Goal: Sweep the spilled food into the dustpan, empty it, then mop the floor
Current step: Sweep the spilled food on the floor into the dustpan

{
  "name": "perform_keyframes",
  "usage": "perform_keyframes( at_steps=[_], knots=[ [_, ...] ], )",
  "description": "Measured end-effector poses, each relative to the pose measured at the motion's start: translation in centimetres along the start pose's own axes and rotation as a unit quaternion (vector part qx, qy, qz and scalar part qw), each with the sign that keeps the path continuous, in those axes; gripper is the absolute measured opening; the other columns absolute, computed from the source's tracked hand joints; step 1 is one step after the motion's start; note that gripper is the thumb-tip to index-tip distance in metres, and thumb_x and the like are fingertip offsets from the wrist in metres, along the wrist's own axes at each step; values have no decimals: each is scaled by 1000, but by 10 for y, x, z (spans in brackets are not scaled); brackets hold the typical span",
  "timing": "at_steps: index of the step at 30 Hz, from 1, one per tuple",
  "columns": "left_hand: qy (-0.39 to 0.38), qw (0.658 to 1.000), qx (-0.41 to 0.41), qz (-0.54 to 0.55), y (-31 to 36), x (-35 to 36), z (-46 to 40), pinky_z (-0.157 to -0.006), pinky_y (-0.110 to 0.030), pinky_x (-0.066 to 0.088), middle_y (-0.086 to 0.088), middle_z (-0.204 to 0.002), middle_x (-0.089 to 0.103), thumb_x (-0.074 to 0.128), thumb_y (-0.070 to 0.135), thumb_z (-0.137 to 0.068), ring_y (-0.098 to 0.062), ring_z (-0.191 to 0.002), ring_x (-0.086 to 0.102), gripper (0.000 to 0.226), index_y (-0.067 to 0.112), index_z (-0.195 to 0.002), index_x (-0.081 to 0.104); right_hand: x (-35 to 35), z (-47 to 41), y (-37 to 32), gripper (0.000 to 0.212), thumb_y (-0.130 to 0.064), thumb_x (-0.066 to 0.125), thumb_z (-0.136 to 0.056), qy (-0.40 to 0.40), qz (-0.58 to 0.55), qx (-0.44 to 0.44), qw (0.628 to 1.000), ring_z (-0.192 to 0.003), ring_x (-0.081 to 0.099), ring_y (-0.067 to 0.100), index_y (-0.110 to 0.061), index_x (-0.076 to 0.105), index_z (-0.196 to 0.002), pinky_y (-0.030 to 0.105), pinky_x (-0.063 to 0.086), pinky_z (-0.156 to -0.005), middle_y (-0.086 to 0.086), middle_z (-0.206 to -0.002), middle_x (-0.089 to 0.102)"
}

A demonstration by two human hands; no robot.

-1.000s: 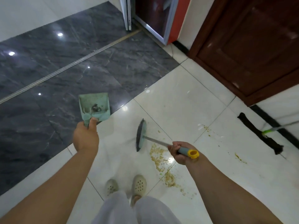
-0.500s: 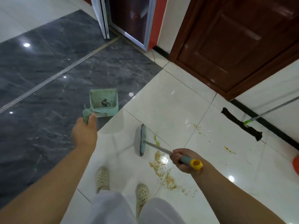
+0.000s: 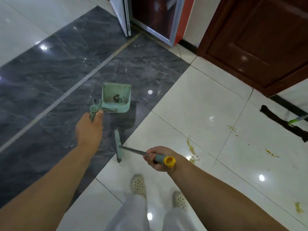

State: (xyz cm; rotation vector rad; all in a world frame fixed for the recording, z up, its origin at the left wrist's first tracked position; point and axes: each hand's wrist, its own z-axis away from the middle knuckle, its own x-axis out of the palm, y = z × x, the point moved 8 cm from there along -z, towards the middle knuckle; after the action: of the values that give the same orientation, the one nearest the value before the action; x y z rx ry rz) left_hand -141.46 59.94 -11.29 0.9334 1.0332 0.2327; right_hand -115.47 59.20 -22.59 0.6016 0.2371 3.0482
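1. The spilled food (image 3: 191, 148) lay as yellow smears and crumbs on the white floor tiles (image 3: 200, 100) at centre right of the frame, with further specks (image 3: 271, 153) toward the right edge and one blot (image 3: 298, 207) at lower right.
2. Your left hand (image 3: 89, 129), left of centre, had its fingers curled round the handle of the green dustpan (image 3: 116, 97), thumb lying along the shaft.
3. The dustpan sat above that hand over the dark marble strip (image 3: 50, 77), its tray facing you, a small dark clump of debris inside near the comb teeth.
4. Your right hand (image 3: 158, 158), lower centre, gripped the grey grip of the broom (image 3: 118, 145) just ahead of its yellow end cap.
5. The broom's metal shaft ran left from that hand to a narrow green head, which stood edge-on at the border between dark strip and white tiles, well left of the spill.
6. The mop (image 3: 283, 123), black head and green-jointed pole, lay at the right edge of the frame near the wall.
7. A brown wooden door (image 3: 260, 39) filled the upper right.
8. Your pale perforated shoes (image 3: 138, 184) and light trousers showed at bottom centre.
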Motion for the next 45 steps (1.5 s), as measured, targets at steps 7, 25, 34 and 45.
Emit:
perform_keyframes(
  at_steps=[7,25,34,45],
  knots=[
    [4,999,21,-35,-14,-18,-46,-65,-38,45,-1,-62,55,49,45,-92,-26,-64,54,37,15,-70,49,50,-37,-29,22,-8,44,-96,19,2,-19,1000,-24,44,10,7,50,-82,14,40,-29,10,-53,47],
    [-75,996,32,-41,23,70,-46,-64,-35,42,-10,-75,61,47,46,-93,-29,-70,56,44,5,-82,56,-103,38,-117,7,-6,41,-99,28,-311,-219,924,-23,41,13,1,43,-100,15,39,-28,18,-82,45],
    [-139,984,77,-83,88,156,-13,-71,-40,44,-25,-89,63,46,48,-93,-37,-82,58,53,-4,-89,56,-208,94,-94,16,-8,40,-100,41,-425,-251,869,-22,40,12,7,44,-101,14,38,-27,18,-66,48],
    [-186,964,153,-110,179,253,40,-66,-34,32,-30,-97,62,45,40,-96,-41,-89,57,48,-6,-93,56,-297,159,-71,16,-6,39,-99,68,-455,-266,847,-23,40,11,3,39,-112,14,39,-27,19,-44,51]
  ],
)
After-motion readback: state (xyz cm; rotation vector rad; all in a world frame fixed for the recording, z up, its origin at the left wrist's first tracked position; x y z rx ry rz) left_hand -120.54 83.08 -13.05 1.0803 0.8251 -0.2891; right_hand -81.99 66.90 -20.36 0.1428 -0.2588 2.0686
